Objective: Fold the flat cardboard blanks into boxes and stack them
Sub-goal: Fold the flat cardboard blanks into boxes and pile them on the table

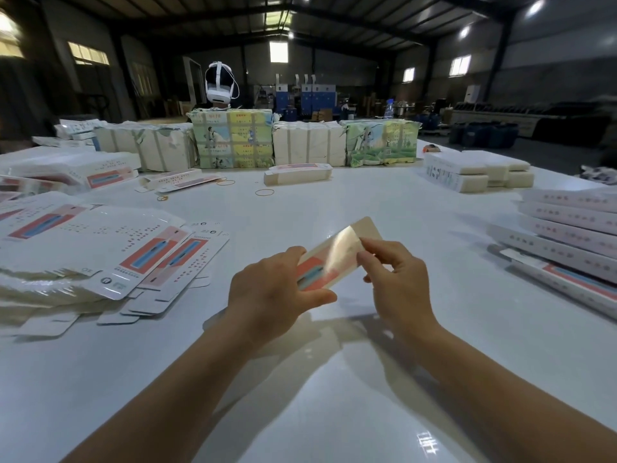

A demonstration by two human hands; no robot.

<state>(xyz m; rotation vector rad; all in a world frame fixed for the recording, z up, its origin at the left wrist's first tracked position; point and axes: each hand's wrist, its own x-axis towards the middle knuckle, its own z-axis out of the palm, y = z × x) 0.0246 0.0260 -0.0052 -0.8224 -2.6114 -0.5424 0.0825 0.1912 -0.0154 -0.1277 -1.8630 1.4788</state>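
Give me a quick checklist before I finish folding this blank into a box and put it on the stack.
1. Left hand has a grip on the blank: ok.
2. Right hand pinches its far side: ok.
3. Blank lifted off the table: ok, its shadow falls below it.
4. Blank already opened into box shape: cannot tell, motion blur.
5. Stack of folded boxes within view at the right: ok.
6. Flat blanks waiting at the left: ok.

Above the white table [334, 412], the left hand [267, 292] and right hand [397, 279] grip 1 cardboard blank [337, 255].
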